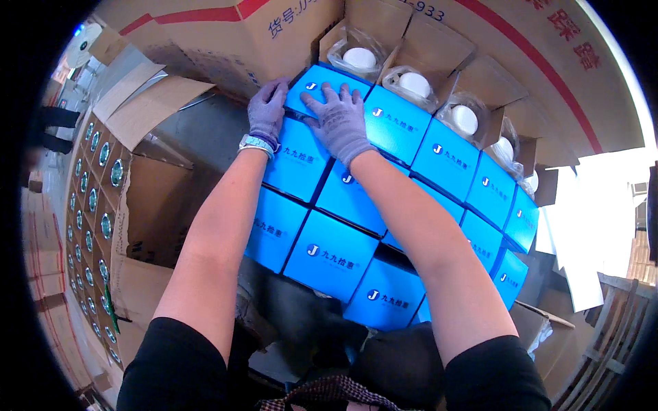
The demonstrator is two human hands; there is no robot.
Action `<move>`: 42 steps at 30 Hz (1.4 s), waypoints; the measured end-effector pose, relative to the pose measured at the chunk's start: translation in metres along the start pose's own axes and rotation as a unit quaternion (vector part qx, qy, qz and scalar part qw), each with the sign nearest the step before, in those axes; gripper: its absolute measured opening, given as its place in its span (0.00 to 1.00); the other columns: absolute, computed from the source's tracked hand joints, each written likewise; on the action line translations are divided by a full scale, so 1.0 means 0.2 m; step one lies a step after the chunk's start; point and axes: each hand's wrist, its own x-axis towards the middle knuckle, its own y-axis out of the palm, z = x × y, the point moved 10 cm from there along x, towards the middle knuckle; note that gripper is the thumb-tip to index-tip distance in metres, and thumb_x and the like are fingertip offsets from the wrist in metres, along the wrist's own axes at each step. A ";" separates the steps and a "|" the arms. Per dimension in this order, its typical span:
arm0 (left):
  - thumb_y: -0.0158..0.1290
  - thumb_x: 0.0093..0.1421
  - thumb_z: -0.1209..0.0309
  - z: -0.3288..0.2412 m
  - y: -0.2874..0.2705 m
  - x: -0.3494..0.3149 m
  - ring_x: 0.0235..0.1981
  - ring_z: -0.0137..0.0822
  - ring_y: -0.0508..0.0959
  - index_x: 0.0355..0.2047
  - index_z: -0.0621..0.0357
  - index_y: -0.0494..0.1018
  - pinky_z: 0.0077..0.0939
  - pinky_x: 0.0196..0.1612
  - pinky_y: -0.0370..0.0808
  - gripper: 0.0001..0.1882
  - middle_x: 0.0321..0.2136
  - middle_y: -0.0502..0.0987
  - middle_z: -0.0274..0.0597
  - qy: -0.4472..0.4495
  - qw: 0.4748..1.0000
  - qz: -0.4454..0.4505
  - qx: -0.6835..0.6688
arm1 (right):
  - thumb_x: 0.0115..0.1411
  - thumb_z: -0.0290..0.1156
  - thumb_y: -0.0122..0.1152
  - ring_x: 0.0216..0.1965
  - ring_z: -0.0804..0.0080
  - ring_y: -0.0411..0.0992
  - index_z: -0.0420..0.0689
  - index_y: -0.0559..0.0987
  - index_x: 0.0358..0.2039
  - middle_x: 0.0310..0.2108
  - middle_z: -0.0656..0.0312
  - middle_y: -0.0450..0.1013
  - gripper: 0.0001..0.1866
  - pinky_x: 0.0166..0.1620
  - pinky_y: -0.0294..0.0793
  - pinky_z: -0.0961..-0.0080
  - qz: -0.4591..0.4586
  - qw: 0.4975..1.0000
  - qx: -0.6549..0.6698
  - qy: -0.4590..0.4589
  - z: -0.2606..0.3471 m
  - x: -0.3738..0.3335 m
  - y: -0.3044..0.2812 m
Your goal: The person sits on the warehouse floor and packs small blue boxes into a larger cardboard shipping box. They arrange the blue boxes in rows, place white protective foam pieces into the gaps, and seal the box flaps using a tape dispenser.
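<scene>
Grey-purple work gloves cover both my hands. My left hand (pixel 269 109) grips the left edge of a blue box (pixel 310 77) in the far left corner of a block of similar boxes, its fingers close together. Across the top of that same box lies my right hand (pixel 336 118), fingers spread and palm down. Several more blue boxes (pixel 325 264) stand packed in rows toward me, with white-and-dark printing on their lids. My forearms hide parts of some of them.
Behind the block, open brown cartons (pixel 439 51) hold white round-topped items (pixel 415 83) in clear plastic. At left stands a divided carton (pixel 103 178) of shiny round-topped pieces, beside an opened brown carton (pixel 157 212). A slatted wooden pallet (pixel 610 322) lies at right.
</scene>
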 end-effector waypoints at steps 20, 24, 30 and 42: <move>0.51 0.63 0.65 -0.35 0.24 -0.24 0.55 0.54 0.74 0.61 0.50 0.68 0.49 0.55 0.72 0.25 0.55 0.73 0.52 0.172 0.744 0.076 0.641 | 0.58 0.36 0.66 0.61 0.52 0.68 0.48 0.76 0.58 0.59 0.52 0.71 0.26 0.63 0.67 0.59 -0.186 0.931 0.302 0.084 -0.79 -0.66 -0.70; 0.57 0.59 0.68 -0.63 0.90 -0.70 0.56 0.54 0.72 0.59 0.56 0.69 0.48 0.57 0.71 0.27 0.57 0.72 0.53 0.412 0.764 0.153 0.472 | 0.52 0.29 0.70 0.56 0.53 0.71 0.41 0.76 0.53 0.50 0.52 0.75 0.26 0.59 0.70 0.60 -0.420 0.864 0.054 0.272 -1.76 -1.48 -1.17; 0.57 0.56 0.66 -0.76 2.21 -1.48 0.65 0.53 0.65 0.64 0.59 0.62 0.46 0.66 0.61 0.35 0.66 0.62 0.54 0.503 0.685 0.416 0.324 | 0.47 0.45 0.78 0.58 0.49 0.69 0.33 0.66 0.62 0.52 0.41 0.71 0.48 0.62 0.68 0.60 -0.432 0.782 0.245 0.377 -2.43 -1.84 -0.99; 0.55 0.50 0.74 -0.72 2.65 -1.47 0.53 0.48 0.73 0.60 0.47 0.68 0.46 0.58 0.67 0.33 0.50 0.74 0.46 0.509 0.646 0.380 0.424 | 0.52 0.61 0.63 0.53 0.47 0.71 0.50 0.65 0.66 0.49 0.44 0.72 0.45 0.56 0.65 0.46 -0.219 0.844 0.063 0.485 -2.29 -1.68 -0.88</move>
